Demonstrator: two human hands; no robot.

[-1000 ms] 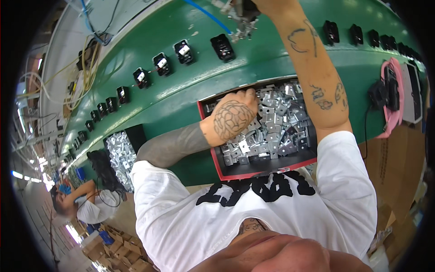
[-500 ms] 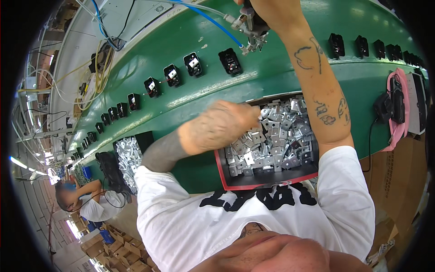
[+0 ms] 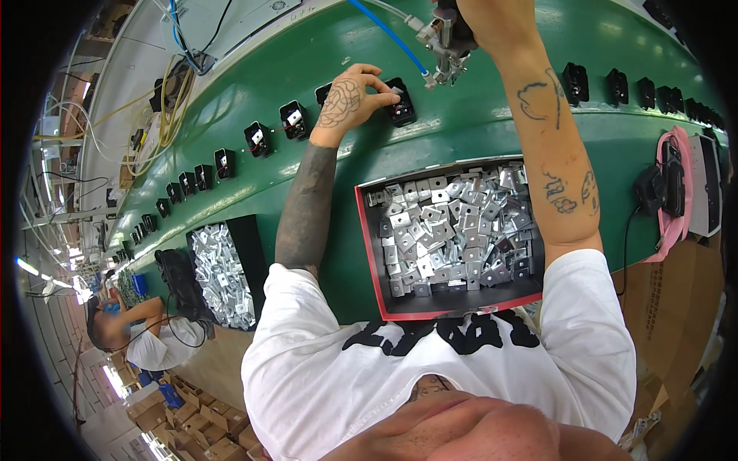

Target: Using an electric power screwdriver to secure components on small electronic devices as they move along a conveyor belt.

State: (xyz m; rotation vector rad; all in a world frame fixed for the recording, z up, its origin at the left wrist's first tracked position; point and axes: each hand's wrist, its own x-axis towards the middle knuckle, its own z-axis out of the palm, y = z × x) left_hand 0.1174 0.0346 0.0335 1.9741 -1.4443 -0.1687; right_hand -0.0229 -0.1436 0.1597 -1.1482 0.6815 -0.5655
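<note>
My left hand (image 3: 347,104) reaches over the bench, thumb and forefinger pinched on a small silver metal bracket (image 3: 397,93). They hold it at the open top of a black plastic housing (image 3: 403,115); the fingers partly cover the piece. At the top edge, my right hand (image 3: 496,23) is closed around an air tool (image 3: 447,48), black and silver, with metal fittings and a blue hose. The tool hangs to the right of that housing, apart from it. In front of my chest stands a red-rimmed black box (image 3: 371,261) full of loose metal brackets (image 3: 453,230).
More black housings (image 3: 258,139) run in a row along the green bench (image 3: 492,127), left and right. A second box of metal parts (image 3: 223,273) stands at left. On the right lies a pink strap (image 3: 676,223) by a black device. Another person (image 3: 146,330) sits far left.
My left hand has left the bracket box and moved up and left to the black housing, carrying a bracket. The right hand and air tool have shifted slightly right.
</note>
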